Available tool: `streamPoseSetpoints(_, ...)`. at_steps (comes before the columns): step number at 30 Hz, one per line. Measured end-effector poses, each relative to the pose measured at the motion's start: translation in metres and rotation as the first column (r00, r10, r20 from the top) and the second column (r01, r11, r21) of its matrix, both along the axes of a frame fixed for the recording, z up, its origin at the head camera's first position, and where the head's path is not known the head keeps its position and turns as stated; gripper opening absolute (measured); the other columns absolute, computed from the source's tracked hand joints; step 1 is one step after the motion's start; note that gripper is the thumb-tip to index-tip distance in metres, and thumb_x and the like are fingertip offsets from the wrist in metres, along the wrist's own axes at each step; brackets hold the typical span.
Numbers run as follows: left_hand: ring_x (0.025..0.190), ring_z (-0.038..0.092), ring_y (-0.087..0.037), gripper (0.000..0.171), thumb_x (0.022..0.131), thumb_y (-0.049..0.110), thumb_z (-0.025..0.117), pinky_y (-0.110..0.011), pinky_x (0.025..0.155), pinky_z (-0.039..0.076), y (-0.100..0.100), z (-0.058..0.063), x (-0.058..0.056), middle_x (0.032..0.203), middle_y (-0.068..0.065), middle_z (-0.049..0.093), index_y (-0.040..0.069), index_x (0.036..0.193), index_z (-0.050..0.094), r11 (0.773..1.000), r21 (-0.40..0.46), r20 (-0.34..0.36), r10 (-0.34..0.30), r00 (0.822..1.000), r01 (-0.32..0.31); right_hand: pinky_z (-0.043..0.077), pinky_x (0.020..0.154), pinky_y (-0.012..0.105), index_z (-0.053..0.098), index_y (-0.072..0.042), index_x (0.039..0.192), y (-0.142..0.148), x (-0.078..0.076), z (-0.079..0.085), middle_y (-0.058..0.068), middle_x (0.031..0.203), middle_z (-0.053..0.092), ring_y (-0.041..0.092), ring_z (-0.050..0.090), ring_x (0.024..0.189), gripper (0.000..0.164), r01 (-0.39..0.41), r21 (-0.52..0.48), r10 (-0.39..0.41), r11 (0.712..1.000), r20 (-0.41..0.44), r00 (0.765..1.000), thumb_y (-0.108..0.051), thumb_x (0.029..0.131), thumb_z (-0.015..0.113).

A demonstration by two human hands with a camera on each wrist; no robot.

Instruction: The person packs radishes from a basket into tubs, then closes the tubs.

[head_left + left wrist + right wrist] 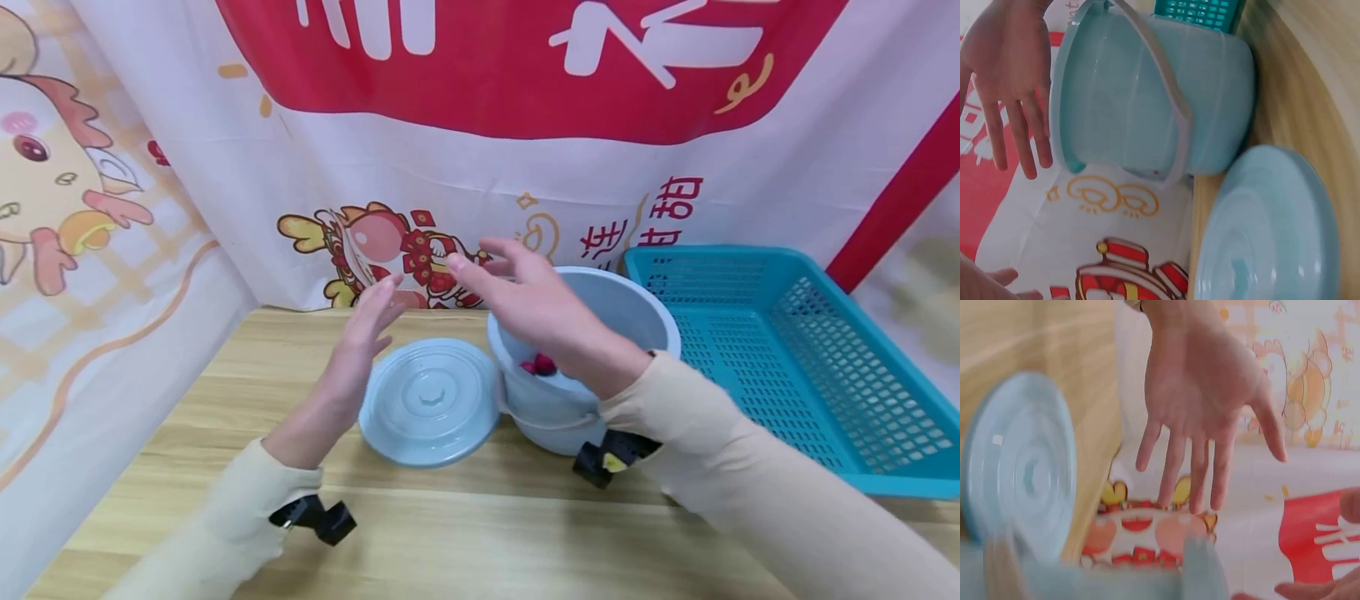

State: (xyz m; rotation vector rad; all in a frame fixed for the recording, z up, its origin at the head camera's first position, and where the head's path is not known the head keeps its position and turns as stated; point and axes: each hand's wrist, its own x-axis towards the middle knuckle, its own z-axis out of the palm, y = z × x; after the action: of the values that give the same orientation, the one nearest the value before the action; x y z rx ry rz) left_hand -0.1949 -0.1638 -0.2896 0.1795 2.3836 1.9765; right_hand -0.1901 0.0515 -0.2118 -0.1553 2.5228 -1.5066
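Observation:
Both hands are raised in the air, palms toward each other, holding nothing. My left hand (356, 360) hovers left of a light blue lid (429, 400) that lies flat on the wooden table. Above a light blue bucket (555, 417) is my right hand (545, 311), its fingers reaching left past the rim. Inside the bucket are small dark red things (540, 364), partly hidden by the right hand. In the left wrist view the bucket (1154, 94) shows its pale handle hanging down its side. The right wrist view shows the left hand with fingers spread straight.
A teal plastic basket (787, 358) with perforated walls stands to the right of the bucket. Behind the wooden table (450, 533) hangs a printed red and white cloth (480, 167), and another printed cloth (112, 292) lines the left side.

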Motion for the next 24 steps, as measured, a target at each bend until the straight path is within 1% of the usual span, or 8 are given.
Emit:
streamPoseSetpoints(2, 0.165, 0.021, -0.032, 0.074, 0.108, 0.065, 0.027, -0.065, 0.134, 0.010, -0.011, 0.000, 0.003, 0.179, -0.001, 0.017, 0.023, 0.169, 0.026, 1.000, 0.022, 0.034, 0.018, 0.999, -0.019, 0.040, 0.123, 0.062, 0.030, -0.028, 0.167, -0.012, 0.002, -0.003, 0.005, 0.168, 0.041, 0.028, 0.043, 0.154, 0.078, 0.011, -0.050, -0.011, 0.999, -0.003, 1.000, -0.061, 0.103, 0.058)
streamPoseSetpoints(5, 0.166, 0.020, -0.033, 0.077, 0.108, 0.066, 0.026, -0.064, 0.134, 0.007, -0.026, -0.002, 0.007, 0.180, -0.001, 0.015, 0.021, 0.170, 0.024, 0.996, 0.079, 0.063, 0.045, 0.997, -0.050, 0.035, 0.127, 0.059, 0.028, -0.027, 0.168, -0.028, 0.006, -0.009, 0.004, 0.171, 0.037, 0.026, 0.038, 0.157, 0.079, 0.040, -0.089, -0.043, 0.995, -0.032, 0.999, -0.062, 0.103, 0.056)
streamPoseSetpoints(8, 0.166, 0.021, -0.032, 0.079, 0.108, 0.067, 0.026, -0.062, 0.135, 0.006, -0.040, -0.004, 0.010, 0.180, 0.000, 0.017, 0.018, 0.170, 0.024, 0.987, 0.140, 0.083, 0.073, 0.994, -0.084, 0.030, 0.130, 0.058, 0.027, -0.029, 0.168, -0.042, 0.011, -0.016, 0.002, 0.173, 0.034, 0.024, 0.032, 0.161, 0.078, 0.057, -0.081, -0.064, 0.995, -0.096, 0.993, -0.062, 0.103, 0.055)
streamPoseSetpoints(11, 0.166, 0.021, -0.031, 0.079, 0.108, 0.069, 0.025, -0.059, 0.135, 0.006, -0.051, -0.009, 0.012, 0.179, 0.002, 0.019, 0.019, 0.169, 0.025, 0.973, 0.201, 0.107, 0.093, 0.990, -0.114, 0.028, 0.131, 0.057, 0.026, -0.029, 0.169, -0.054, 0.015, -0.026, 0.002, 0.174, 0.033, 0.024, 0.030, 0.162, 0.079, 0.058, -0.064, -0.068, 0.996, -0.165, 0.984, -0.062, 0.103, 0.055)
streamPoseSetpoints(14, 0.166, 0.020, -0.030, 0.080, 0.106, 0.071, 0.024, -0.056, 0.136, 0.006, -0.062, -0.014, 0.012, 0.179, 0.005, 0.021, 0.022, 0.169, 0.026, 0.958, 0.248, 0.150, 0.106, 0.983, -0.141, 0.029, 0.130, 0.060, 0.025, -0.030, 0.169, -0.066, 0.018, -0.041, 0.002, 0.174, 0.030, 0.025, 0.030, 0.162, 0.081, 0.057, -0.065, -0.068, 0.996, -0.179, 0.981, -0.062, 0.102, 0.056)
streamPoseSetpoints(17, 0.166, 0.018, -0.030, 0.082, 0.105, 0.073, 0.026, -0.054, 0.136, 0.005, -0.073, -0.021, 0.012, 0.179, 0.006, 0.019, 0.023, 0.170, 0.024, 0.946, 0.278, 0.214, 0.107, 0.971, -0.165, 0.029, 0.130, 0.059, 0.025, -0.030, 0.169, -0.074, 0.016, -0.060, 0.002, 0.175, 0.029, 0.025, 0.029, 0.162, 0.081, 0.079, -0.067, -0.088, 0.995, -0.145, 0.986, -0.062, 0.102, 0.057)
streamPoseSetpoints(20, 0.167, 0.015, -0.030, 0.086, 0.104, 0.074, 0.027, -0.053, 0.137, 0.005, -0.081, -0.028, 0.013, 0.181, 0.005, 0.014, 0.021, 0.171, 0.018, 0.941, 0.284, 0.290, 0.097, 0.952, -0.182, 0.028, 0.131, 0.061, 0.026, -0.030, 0.169, -0.080, 0.010, -0.081, 0.002, 0.176, 0.028, 0.026, 0.028, 0.163, 0.081, 0.127, -0.075, -0.132, 0.989, -0.062, 0.989, -0.063, 0.101, 0.057)
streamPoseSetpoints(24, 0.168, 0.012, -0.031, 0.089, 0.105, 0.073, 0.025, -0.051, 0.138, 0.007, -0.088, -0.040, 0.016, 0.181, 0.000, 0.007, 0.016, 0.172, 0.009, 0.947, 0.265, 0.363, 0.075, 0.929, -0.180, 0.027, 0.130, 0.063, 0.027, -0.029, 0.169, -0.083, 0.000, -0.106, 0.005, 0.175, 0.028, 0.030, 0.027, 0.163, 0.081, 0.186, -0.098, -0.182, 0.978, 0.041, 0.982, -0.063, 0.102, 0.057)
